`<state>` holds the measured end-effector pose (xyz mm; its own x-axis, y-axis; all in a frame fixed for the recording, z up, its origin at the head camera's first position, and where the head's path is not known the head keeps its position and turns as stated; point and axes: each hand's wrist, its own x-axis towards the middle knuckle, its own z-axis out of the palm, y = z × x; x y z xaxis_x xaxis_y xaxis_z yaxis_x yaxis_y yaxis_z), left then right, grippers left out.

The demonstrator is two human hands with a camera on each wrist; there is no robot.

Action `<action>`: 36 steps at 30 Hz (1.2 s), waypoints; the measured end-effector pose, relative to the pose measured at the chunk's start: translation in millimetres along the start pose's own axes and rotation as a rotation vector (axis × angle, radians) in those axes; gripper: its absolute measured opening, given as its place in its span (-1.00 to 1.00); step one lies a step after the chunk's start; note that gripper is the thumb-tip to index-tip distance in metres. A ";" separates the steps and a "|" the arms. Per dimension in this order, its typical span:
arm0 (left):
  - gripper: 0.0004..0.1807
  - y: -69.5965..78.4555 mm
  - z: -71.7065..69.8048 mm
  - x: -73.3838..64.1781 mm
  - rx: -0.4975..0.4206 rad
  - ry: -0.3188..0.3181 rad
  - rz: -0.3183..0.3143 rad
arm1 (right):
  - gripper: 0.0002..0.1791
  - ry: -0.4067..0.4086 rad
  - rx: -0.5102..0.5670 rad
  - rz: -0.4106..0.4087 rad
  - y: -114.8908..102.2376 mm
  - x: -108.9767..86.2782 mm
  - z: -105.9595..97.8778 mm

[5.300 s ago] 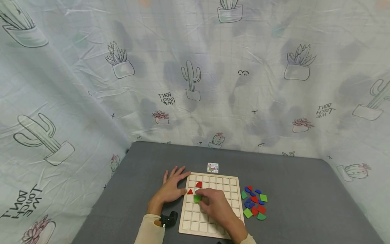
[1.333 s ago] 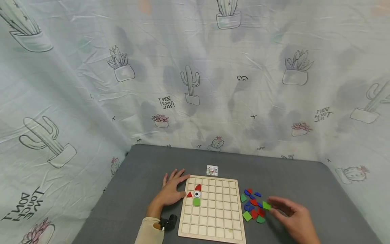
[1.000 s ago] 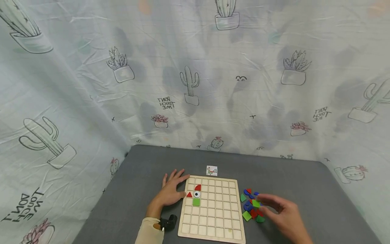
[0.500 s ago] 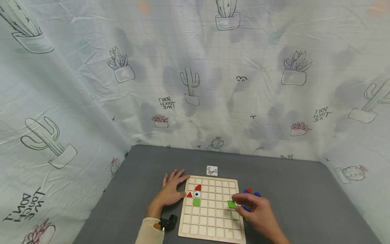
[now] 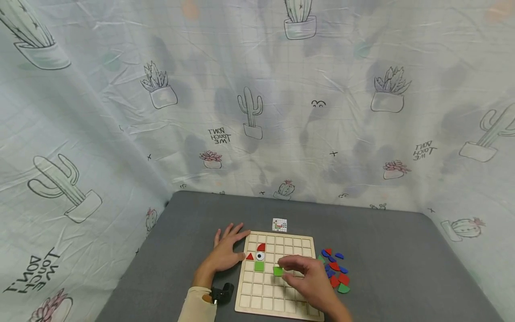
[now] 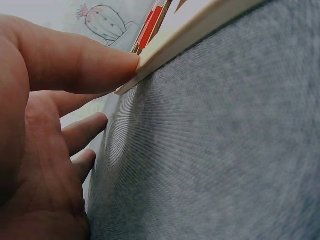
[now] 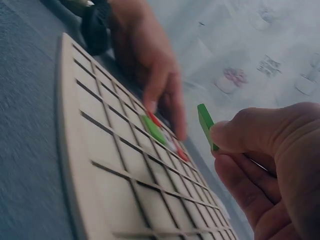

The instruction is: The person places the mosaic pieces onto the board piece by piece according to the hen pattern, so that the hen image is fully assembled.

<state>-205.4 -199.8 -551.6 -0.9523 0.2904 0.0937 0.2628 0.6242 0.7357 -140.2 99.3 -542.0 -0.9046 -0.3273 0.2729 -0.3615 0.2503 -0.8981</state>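
My right hand [image 5: 307, 277] pinches a green square tile [image 5: 278, 271] between thumb and fingers, over the middle of the wooden grid board [image 5: 267, 303]. In the right wrist view that tile [image 7: 205, 125] appears edge-on, raised above the board. On the board's left side lie a red triangle [image 5: 250, 256], a red quarter-circle [image 5: 261, 247], a white disc with a black dot [image 5: 260, 256] and another green square [image 5: 259, 266]. My left hand [image 5: 225, 254] lies with fingers spread at the board's left edge. Its thumb [image 6: 95, 67] touches the wooden rim.
Right of the board, several loose red, blue and green pieces [image 5: 334, 266] lie in a cluster. A small printed card [image 5: 279, 225] sits just beyond the board's far edge. Grey cloth covers the table [image 5: 386, 250], and a cactus-print curtain [image 5: 289, 147] hangs behind it.
The right hand placed the white disc, picked a green square from the loose pieces, and has carried it left over the board. The left hand stays at the board's edge.
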 end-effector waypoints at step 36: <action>-0.25 0.4 -1.8 0.6 0.014 -0.013 0.002 | -0.61 -0.017 -0.422 -0.243 1.5 10.3 63.0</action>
<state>-206.1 -200.7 -550.1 -0.9496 0.3012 0.0866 0.2672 0.6338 0.7259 -135.9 39.0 -562.3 -0.7803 -0.4362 0.4481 -0.6247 0.5114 -0.5901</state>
